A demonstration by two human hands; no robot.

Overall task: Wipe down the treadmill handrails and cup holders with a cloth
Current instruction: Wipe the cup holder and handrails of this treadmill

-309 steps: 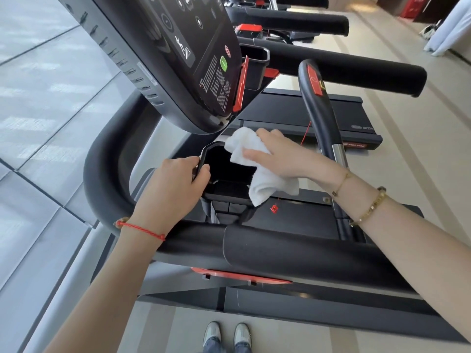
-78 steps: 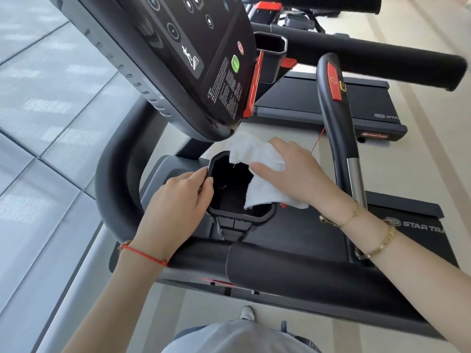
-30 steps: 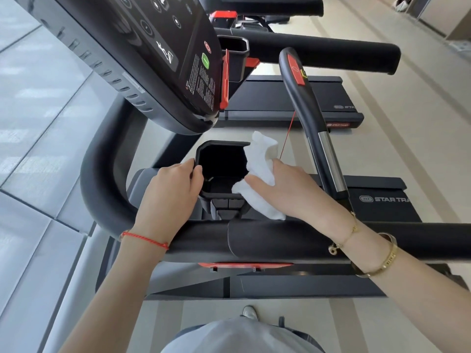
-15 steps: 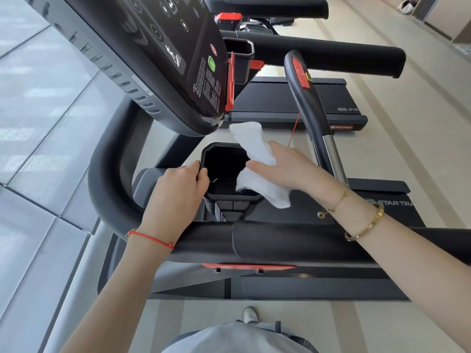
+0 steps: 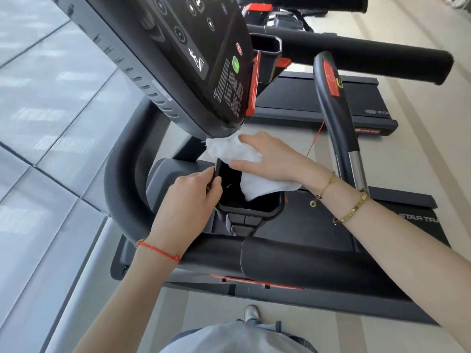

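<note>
A black cup holder (image 5: 254, 214) sits below the treadmill console, in front of the padded front handrail (image 5: 293, 263). My left hand (image 5: 188, 202) grips the cup holder's left rim, thumb and fingers curled over the edge. My right hand (image 5: 270, 159) lies flat with straight fingers on a white cloth (image 5: 237, 151), pressing it against the holder's far rim just under the console's lower edge. The cloth's loose end (image 5: 265, 187) hangs down into the holder. The curved left handrail (image 5: 122, 179) bends round beside my left hand.
The black console (image 5: 198, 59) overhangs the cup holder closely. An upright grip bar (image 5: 336, 118) with red patches and a red safety cord stands to the right. A second cup holder (image 5: 266, 50) and neighbouring treadmills lie beyond. Tiled floor on the left.
My right hand has slid the cloth from the holder's right rim up to its far rim under the console. My left hand keeps its grip on the left rim.
</note>
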